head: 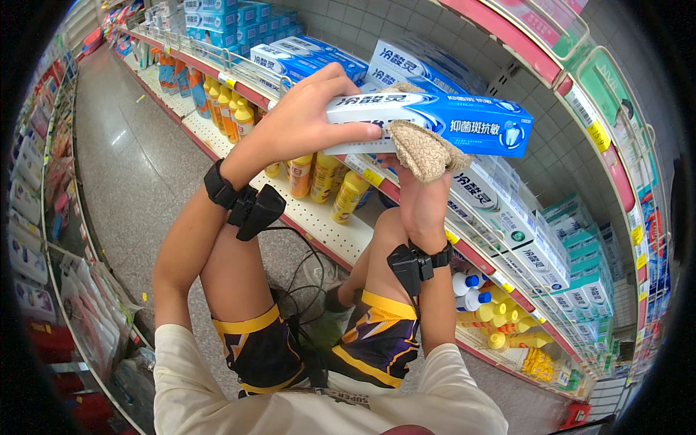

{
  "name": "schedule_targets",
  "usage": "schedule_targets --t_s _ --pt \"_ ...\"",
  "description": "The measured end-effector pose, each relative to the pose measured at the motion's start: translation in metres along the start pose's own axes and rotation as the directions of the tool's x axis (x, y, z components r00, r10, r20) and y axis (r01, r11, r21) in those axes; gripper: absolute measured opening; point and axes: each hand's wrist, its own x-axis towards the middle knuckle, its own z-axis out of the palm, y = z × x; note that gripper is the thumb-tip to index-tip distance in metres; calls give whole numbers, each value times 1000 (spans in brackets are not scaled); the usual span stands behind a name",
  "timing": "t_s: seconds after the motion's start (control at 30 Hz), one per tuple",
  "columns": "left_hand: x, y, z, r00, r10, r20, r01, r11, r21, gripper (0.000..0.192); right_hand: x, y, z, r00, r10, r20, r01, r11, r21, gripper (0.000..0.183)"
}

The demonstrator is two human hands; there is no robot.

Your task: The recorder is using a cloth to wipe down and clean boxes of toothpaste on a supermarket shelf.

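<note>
My left hand (318, 111) grips the white end of a blue and white toothpaste box (484, 128), its thumb along the near side. Around the box's middle lies a beige terry cloth (427, 149), folded over the front with another part showing behind the top. My right hand (418, 190) is below the box with the cloth in it; its fingers are mostly hidden by the cloth and box. Behind, more blue and white toothpaste boxes (310, 60) are stacked on the shelf.
The shelf's red price rail (375, 176) and wire guard run close under my hands. Yellow bottles (348, 196) stand on the lower shelf. An upper shelf edge (592, 114) curves past at the right. Packaged goods (89, 304) hang across the aisle at left.
</note>
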Motion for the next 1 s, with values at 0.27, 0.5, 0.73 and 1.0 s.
schedule_targets --t_s 0.27,0.5,0.73,1.0 --pt "-3 -2 -2 1000 -11 4 11 1000 9 57 0 -5 2 994 53 99 -48 998 -50 40" --pt "-6 1 -2 1000 -14 22 13 999 30 45 -1 -8 -1 988 94 118 -89 995 -46 41" --pt "-11 -15 -1 999 -21 41 17 996 85 56 4 -2 0 980 169 102 -170 985 0 32" --pt "-14 -11 -8 996 -28 83 13 984 180 47 2 -4 0 965 241 104 -239 971 -32 32"
